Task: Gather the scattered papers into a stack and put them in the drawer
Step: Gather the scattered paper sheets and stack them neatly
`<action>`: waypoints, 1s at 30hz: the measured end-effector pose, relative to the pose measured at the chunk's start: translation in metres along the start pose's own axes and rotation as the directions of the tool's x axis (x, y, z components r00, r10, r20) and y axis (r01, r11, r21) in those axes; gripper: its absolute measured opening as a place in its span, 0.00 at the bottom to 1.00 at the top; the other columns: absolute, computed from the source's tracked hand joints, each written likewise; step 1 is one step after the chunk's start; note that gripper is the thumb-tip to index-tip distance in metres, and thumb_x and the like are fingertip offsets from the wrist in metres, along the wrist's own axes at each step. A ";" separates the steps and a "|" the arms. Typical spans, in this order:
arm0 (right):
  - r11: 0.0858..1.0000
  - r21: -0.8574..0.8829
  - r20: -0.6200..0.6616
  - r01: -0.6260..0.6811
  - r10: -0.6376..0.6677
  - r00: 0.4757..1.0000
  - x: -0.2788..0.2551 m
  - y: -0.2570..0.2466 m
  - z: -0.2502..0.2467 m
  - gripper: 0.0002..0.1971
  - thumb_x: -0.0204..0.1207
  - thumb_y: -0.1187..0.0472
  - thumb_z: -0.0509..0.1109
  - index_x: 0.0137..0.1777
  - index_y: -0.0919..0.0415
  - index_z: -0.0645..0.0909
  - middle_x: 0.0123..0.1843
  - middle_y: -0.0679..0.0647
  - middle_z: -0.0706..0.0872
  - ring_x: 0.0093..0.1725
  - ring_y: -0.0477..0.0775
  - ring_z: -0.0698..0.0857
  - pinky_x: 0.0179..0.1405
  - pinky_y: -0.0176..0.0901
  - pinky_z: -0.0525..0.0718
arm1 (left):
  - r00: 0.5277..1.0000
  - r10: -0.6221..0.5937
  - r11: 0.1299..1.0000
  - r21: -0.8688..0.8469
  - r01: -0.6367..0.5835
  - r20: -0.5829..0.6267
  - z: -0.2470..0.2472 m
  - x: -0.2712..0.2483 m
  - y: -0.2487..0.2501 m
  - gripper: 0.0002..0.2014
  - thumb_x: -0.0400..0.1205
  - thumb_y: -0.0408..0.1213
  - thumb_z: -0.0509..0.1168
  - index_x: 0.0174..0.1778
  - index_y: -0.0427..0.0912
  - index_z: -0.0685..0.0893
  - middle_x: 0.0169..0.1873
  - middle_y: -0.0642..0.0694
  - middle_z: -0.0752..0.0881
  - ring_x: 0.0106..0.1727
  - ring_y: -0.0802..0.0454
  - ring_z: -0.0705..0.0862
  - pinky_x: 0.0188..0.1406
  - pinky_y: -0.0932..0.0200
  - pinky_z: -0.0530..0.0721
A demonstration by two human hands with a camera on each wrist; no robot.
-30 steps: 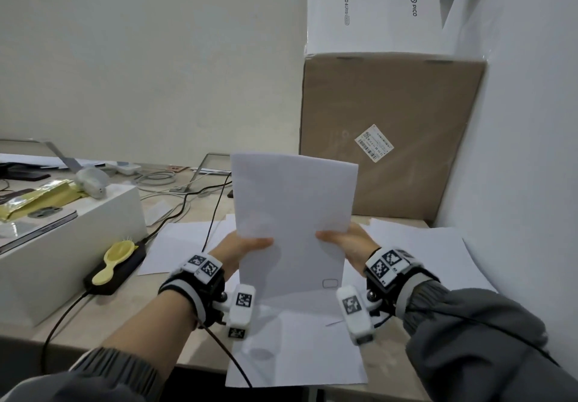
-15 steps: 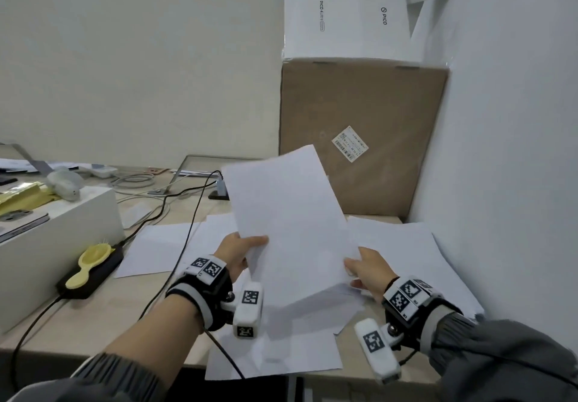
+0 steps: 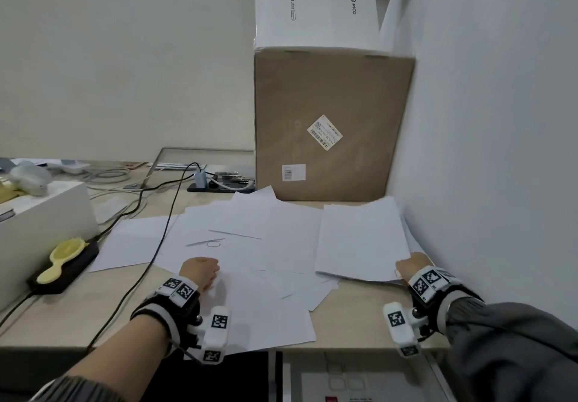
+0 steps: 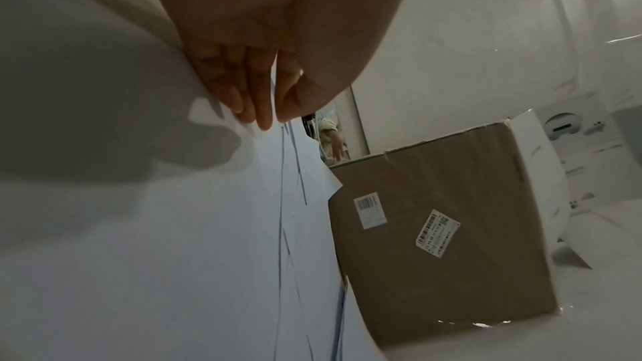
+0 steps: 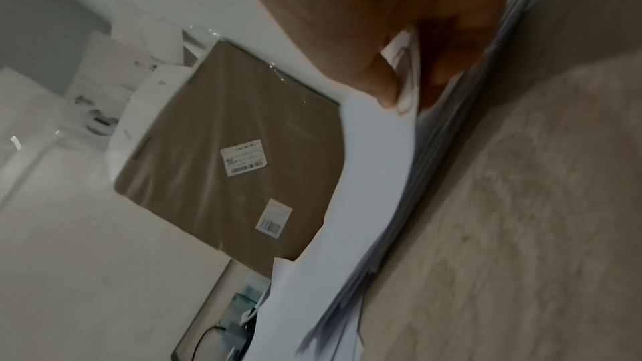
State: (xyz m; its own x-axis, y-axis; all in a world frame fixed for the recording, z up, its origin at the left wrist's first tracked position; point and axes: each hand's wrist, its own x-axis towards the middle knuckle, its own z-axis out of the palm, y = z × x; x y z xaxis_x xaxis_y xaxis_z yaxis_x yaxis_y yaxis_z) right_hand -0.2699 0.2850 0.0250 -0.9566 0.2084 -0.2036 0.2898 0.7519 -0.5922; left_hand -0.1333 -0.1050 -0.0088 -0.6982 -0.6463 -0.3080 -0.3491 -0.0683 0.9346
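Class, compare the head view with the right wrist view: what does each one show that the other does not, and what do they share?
Only the head view shows the left hand on the scattered papers, a black cable and a yellow brush. Only the right wrist view shows the right hand's thumb pinching a sheet's edge above layered paper edges. Both show the brown cardboard box and the beige desk.

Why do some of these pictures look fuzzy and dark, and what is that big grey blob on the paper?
Right wrist view: blurred, the papers smeared along their edges. Left wrist view: dim, and the grey blob is a shadow on the sheets beside the left hand. Head view: sharper and evenly lit, though the wide lens bends the cardboard box edges.
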 end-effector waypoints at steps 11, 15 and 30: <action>0.877 -0.165 0.359 0.451 -0.372 0.856 -0.038 -0.072 0.043 0.35 0.76 0.53 0.70 0.81 0.56 0.61 0.82 0.54 0.64 0.82 0.59 0.59 0.80 0.49 0.61 | 0.999 0.025 0.880 0.473 -0.038 0.033 0.004 -0.009 0.014 0.29 0.80 0.30 0.64 0.79 0.33 0.67 0.75 0.35 0.72 0.74 0.38 0.73 0.70 0.53 0.72; 0.841 -0.305 0.433 0.448 -0.296 0.851 -0.032 -0.094 0.057 0.43 0.74 0.49 0.72 0.84 0.58 0.53 0.84 0.55 0.58 0.84 0.61 0.52 0.82 0.53 0.55 | 0.998 0.055 0.855 0.516 -0.052 0.009 0.012 -0.007 0.018 0.29 0.77 0.36 0.65 0.77 0.41 0.71 0.74 0.39 0.75 0.72 0.39 0.75 0.73 0.50 0.74; 0.667 -0.530 0.476 0.524 -0.278 0.834 -0.006 -0.066 0.070 0.48 0.74 0.39 0.68 0.84 0.58 0.46 0.85 0.56 0.52 0.83 0.65 0.53 0.81 0.55 0.58 | 0.992 -0.102 0.979 -0.172 0.114 0.073 0.088 0.002 0.045 0.27 0.78 0.29 0.66 0.74 0.31 0.71 0.43 0.43 0.76 0.42 0.48 0.74 0.34 0.57 0.76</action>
State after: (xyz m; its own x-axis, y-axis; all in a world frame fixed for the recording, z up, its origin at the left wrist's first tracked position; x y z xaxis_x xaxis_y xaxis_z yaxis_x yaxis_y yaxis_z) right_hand -0.2810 0.1906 0.0110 -0.8646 -0.3328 -0.3764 -0.3240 0.9419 -0.0886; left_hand -0.2055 -0.0428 0.0167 -0.7026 -0.5785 -0.4143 -0.3137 -0.2707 0.9101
